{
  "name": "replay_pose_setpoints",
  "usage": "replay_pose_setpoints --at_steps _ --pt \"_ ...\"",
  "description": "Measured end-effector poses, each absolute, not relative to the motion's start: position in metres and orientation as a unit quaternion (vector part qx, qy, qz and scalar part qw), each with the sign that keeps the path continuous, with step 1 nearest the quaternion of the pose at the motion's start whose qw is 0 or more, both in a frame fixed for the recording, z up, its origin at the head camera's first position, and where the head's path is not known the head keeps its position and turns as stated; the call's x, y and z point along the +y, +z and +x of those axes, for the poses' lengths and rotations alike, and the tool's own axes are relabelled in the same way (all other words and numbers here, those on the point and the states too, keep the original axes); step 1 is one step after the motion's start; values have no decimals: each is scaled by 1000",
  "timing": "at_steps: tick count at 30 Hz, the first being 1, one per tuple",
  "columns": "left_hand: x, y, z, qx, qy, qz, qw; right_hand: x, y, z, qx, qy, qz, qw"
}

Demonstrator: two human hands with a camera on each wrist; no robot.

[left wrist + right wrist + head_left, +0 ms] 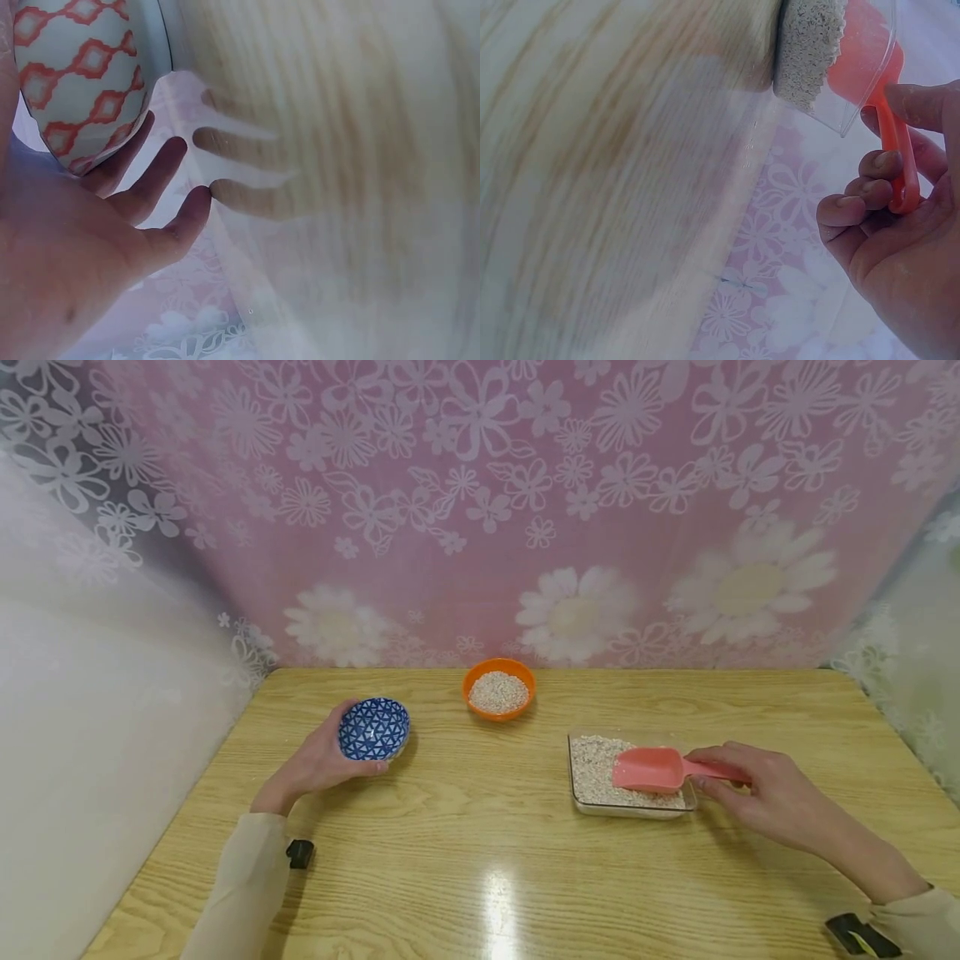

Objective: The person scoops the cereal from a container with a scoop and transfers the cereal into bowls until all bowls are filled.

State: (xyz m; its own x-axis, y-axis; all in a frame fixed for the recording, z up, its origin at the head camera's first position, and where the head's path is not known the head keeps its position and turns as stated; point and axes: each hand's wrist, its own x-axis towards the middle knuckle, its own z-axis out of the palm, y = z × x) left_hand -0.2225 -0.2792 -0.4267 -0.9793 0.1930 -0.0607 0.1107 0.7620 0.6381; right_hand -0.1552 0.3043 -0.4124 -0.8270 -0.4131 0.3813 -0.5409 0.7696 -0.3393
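Note:
At the left of the head view my left hand [324, 758] grips a small bowl [373, 729] by its side, thumb at the front. The bowl has a blue triangle pattern inside and red diamonds on its white outside [82, 82]. My right hand [772, 789] holds the handle of a pink scoop [651, 770], fingers curled round it in the right wrist view. The scoop's head lies over the pale flakes [592, 768], which look like oats, in a clear rectangular container [630, 811]. Its front lip meets the flakes; nothing shows inside the scoop.
An orange bowl [531, 695] of similar flakes stands near the back edge of the wooden table [450, 852], between the two hands. A pink flowered curtain [450, 527] hangs behind the table. Dark wrist devices [300, 853] show near both sleeves.

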Motion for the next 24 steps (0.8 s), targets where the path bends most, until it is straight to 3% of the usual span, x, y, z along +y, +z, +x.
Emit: replay_pose_setpoints --at_steps 24 --pt "-267 -417 -220 943 317 86 58 311 -397 -161 -921 213 289 153"
